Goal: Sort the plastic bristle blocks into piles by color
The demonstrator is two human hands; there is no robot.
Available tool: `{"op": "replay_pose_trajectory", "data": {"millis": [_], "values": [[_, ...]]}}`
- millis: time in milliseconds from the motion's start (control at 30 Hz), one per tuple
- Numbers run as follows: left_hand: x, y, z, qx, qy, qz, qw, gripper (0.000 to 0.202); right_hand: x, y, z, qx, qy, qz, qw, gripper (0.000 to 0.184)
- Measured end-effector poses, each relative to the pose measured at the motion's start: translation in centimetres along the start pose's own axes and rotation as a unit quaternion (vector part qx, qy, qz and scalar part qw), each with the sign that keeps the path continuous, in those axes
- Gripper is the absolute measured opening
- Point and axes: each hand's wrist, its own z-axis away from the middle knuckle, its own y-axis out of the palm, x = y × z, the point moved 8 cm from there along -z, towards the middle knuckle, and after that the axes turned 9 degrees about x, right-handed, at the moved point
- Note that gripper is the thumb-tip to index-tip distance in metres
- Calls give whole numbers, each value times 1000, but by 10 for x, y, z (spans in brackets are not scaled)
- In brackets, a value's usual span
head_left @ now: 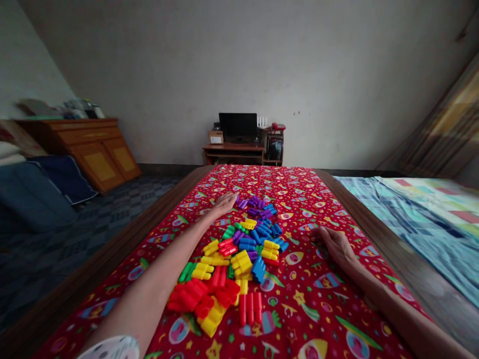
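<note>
A pile of plastic building blocks (239, 254) in red, yellow, blue, green and purple lies on a red patterned cloth (299, 309) over a long wooden table. My left hand (224, 203) reaches far out and rests flat, fingers stretched, beside the purple blocks (258, 205) at the pile's far end. My right hand (336, 244) lies palm down on the cloth to the right of the pile, fingers loosely spread, touching no block. Neither hand holds anything.
The table's wooden edges (123, 239) show on both sides of the cloth. A bed with a blue checked sheet (422, 214) stands to the right. A wooden cabinet (93, 149) is at the left, a desk with a monitor (238, 127) against the far wall.
</note>
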Motion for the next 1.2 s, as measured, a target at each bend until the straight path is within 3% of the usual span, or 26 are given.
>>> {"op": "replay_pose_trajectory", "data": {"millis": [133, 267, 367, 433, 500, 533, 633, 733, 800, 900, 1000, 1100, 1200], "values": [[-54, 49, -13, 128, 95, 16, 987, 53, 4, 1, 1, 8, 3, -15, 1000, 71], [-124, 93, 5, 260, 197, 34, 945, 46, 1, 2, 0, 8, 3, -19, 1000, 70], [-169, 99, 37, 320, 257, 61, 910, 47, -2, -2, 1, -13, 4, -16, 1000, 67], [-185, 82, 59, 314, 276, 78, 905, 51, 0, -7, 4, -30, -4, -22, 999, 65], [-177, 52, 83, 259, 249, 58, 931, 53, 7, -10, 10, -27, -19, -14, 999, 63], [-162, 34, 96, 204, 217, 37, 954, 54, 12, -10, 13, -15, -27, -3, 1000, 62], [-89, -6, 161, 46, 84, -45, 994, 57, 29, 2, 24, 51, -72, 48, 995, 57], [-15, 1, 239, -14, -26, -81, 996, 79, 42, 28, 29, 120, -106, 89, 983, 59], [6, 21, 272, -27, -32, -86, 995, 97, 48, 49, 30, 156, -111, 113, 975, 60], [-11, 53, 277, 11, 26, -73, 997, 136, 63, 80, 31, 201, -139, 135, 960, 60], [-53, 75, 241, 74, 79, -49, 993, 127, 83, 94, 35, 221, -182, 112, 952, 59], [-90, 81, 198, 89, 115, -15, 989, 110, 84, 83, 31, 197, -160, 74, 964, 55], [-104, 76, 162, 77, 139, 18, 987, 107, 67, 53, 20, 116, -114, 47, 986, 59]]}}
